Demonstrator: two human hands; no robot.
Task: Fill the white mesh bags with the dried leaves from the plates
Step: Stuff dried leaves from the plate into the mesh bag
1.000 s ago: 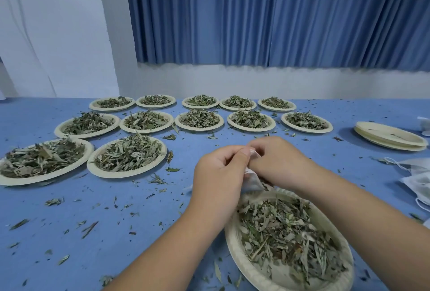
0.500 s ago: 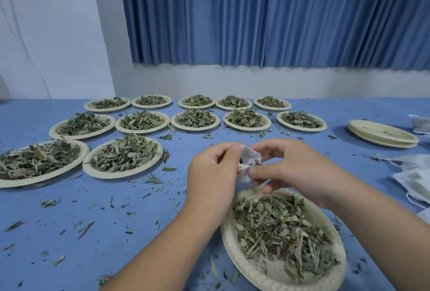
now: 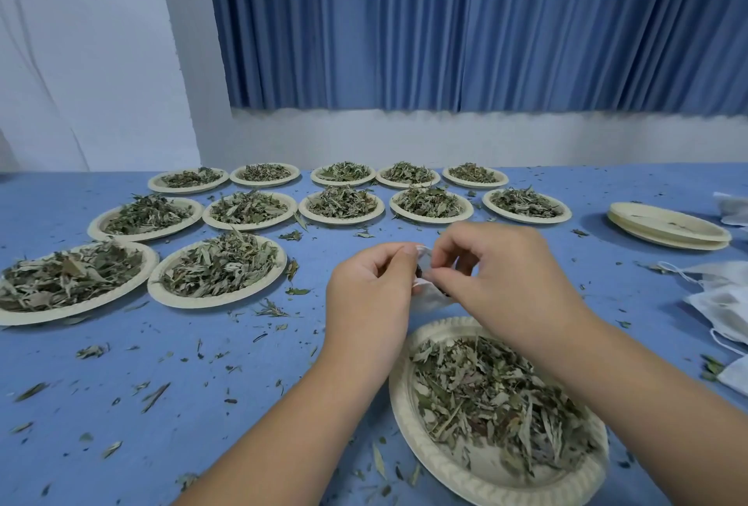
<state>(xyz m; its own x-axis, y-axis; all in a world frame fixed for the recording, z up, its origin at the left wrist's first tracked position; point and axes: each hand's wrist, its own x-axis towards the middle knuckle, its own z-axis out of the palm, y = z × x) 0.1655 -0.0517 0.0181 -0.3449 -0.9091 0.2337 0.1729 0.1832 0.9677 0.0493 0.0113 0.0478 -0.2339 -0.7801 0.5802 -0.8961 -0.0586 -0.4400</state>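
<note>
A small white mesh bag [image 3: 430, 298], limp, crumpled and seemingly near empty, is pinched at its mouth by both the left hand [image 3: 370, 295] and the right hand [image 3: 502, 275], just above the far rim of the nearest plate [image 3: 409, 416]. Much is judged left: 12 heaped plates [image 3: 218, 304] are seen untouched beyond, though a stack of empty plates [image 3: 668, 226] is seen at right.

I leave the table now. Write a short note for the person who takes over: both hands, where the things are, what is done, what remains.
Left hand and right hand: both pinch one white mesh bag by the near plate.
Things: dried leaves on that plate; twelve more full plates farther back; spare bags at right.
Done: empty plates stacked at right.
Left: fill this bag, then the rest.
</note>
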